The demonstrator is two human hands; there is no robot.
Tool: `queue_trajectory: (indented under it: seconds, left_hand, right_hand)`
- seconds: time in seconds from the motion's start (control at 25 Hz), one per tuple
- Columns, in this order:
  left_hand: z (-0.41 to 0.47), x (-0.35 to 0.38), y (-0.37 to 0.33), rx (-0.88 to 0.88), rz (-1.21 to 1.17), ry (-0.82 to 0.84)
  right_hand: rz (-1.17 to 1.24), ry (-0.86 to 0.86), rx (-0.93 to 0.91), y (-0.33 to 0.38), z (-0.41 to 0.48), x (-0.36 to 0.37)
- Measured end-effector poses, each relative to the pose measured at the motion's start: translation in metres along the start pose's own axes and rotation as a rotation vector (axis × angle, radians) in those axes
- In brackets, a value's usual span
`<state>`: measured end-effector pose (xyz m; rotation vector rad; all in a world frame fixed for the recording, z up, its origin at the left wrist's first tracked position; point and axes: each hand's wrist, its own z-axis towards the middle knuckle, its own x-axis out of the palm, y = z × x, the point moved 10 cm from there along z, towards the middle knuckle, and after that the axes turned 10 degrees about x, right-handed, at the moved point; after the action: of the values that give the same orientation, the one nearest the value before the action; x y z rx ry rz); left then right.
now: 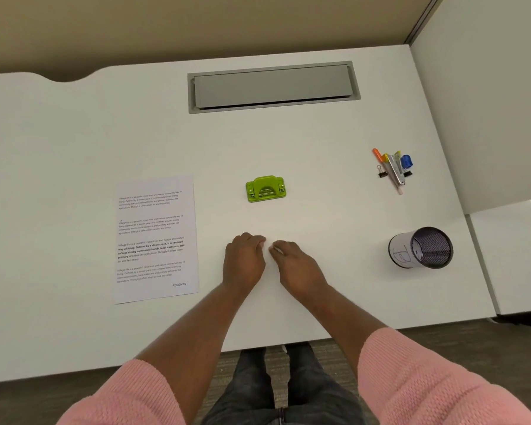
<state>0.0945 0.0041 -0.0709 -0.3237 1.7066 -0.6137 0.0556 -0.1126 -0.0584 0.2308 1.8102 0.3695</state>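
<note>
Both hands rest on the white table (319, 142) near its front edge, side by side and almost touching at the fingertips. The left hand (244, 262) lies knuckles up with its fingers loosely curled under and holds nothing. The right hand (298, 268) lies the same way, fingers bent with the tips on the table, also holding nothing. The green punch (265, 188) sits flat on the table straight beyond the hands, near them but clear of both, with its base edge turned toward the person. A printed sheet (157, 239) lies flat to the left of the left hand, apart from it, its long side running away from the person and the word RECEIVED at its near right corner. To the right, well apart from the right hand, a mesh cup (420, 247) wrapped in a white label is seen from above with its open mouth tipped to the right. Farther back on the right a small heap holds a stapler (396, 170), an orange marker (377, 154), a blue item (406, 161) and a black clip (380, 173). A grey hatch (273, 85) is set into the table at the back. Pink sleeves (426, 378) cover the upper arms.
</note>
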Motion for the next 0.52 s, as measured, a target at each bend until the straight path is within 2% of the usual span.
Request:
queue_trajectory:
  seconds: [0.28,0.44,0.52]
  left_hand:
    - [0.003,-0.005,-0.006,0.013,0.048,0.026]
    - [0.000,-0.015,-0.012,0.089,0.079,-0.054]
    - [0.000,-0.009,-0.009,0.080,0.071,-0.033]
  right_hand:
    - [-0.200,0.167,-0.009,-0.005,0.001,0.007]
    - [-0.229,0.243,-0.009,-0.001,0.003,0.009]
    - [-0.226,0.252,0.012,-0.002,0.004,0.009]
